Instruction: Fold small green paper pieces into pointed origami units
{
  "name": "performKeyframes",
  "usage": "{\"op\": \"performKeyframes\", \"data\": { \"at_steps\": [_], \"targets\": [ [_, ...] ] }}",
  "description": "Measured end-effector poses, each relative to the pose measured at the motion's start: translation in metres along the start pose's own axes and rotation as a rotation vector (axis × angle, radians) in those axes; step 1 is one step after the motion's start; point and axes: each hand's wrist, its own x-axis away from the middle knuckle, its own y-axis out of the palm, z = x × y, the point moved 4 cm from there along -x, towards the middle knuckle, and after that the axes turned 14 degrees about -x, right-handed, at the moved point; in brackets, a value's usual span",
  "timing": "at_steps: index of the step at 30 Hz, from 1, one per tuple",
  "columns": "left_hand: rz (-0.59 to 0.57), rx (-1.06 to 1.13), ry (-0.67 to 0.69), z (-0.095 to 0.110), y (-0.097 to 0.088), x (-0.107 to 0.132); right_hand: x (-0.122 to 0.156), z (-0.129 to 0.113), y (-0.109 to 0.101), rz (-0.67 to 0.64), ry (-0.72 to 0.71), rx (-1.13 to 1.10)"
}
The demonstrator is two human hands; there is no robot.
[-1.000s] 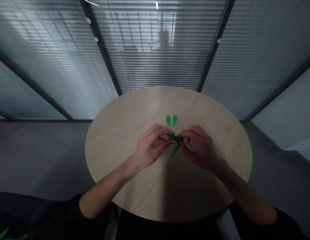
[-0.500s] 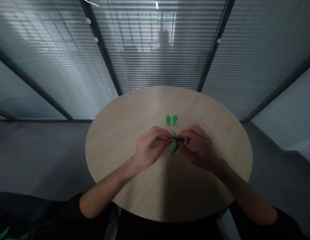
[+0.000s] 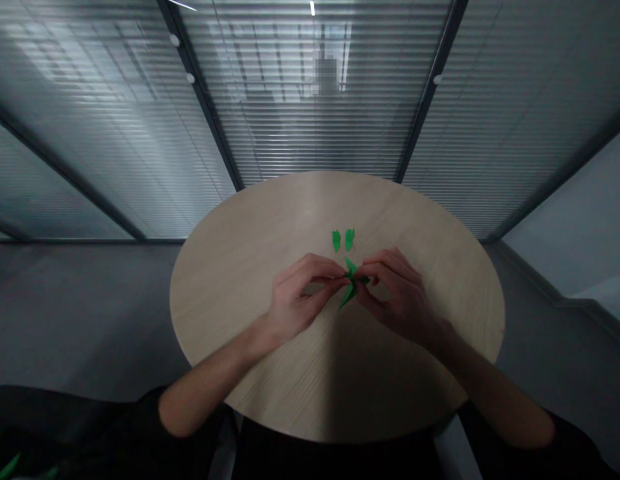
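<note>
**A:** Entry one: what is held, and where?
**B:** One small folded piece of bright green paper (image 3: 350, 291), pointed at its lower end; it is held between both hands, just over the middle of the round pale wooden counter (image 3: 230, 267).
**A:** State of the hands?
**B:** Left hand (image 3: 295, 300): closed to a pinch, thumb and forefinger tips met on the paper's left edge, the other fingers curled loosely beneath; right hand (image 3: 397, 297): likewise pinched on the right edge, its fingers (image 3: 385, 265) arched over; nothing else is gripped.
**A:** Pose?
**B:** Both bare forearms are brought in from the near rim and angled toward each other; knuckles are turned up; the fingertips of the two hands are nearly touching.
**A:** Handling note?
**B:** By judgement, the paper is thin and easily creased; the pinch is best placed close to the fold, pressure light and even, the point left free; wrists could be rested on the counter for steadiness.
**A:** Other stock?
**B:** Two more small green folded paper pieces (image 3: 337, 240), laid side by side just beyond the hands; a slatted glass wall (image 3: 315, 133) behind.
</note>
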Motion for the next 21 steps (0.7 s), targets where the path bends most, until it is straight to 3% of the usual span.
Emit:
{"op": "performKeyframes", "data": {
  "at_steps": [5,14,21],
  "targets": [
    [-0.082,0.068,-0.1,-0.006,0.004,0.003,0.002,0.004,0.0,-0.025,0.029,-0.005],
    [-0.083,-0.015,-0.085,-0.003,0.004,0.001,0.001,0.004,0.003,-0.103,0.055,0.007],
    [-0.155,0.091,-0.212,-0.012,0.009,0.007,0.002,0.008,0.004,-0.123,0.08,-0.009]
  ]
}}
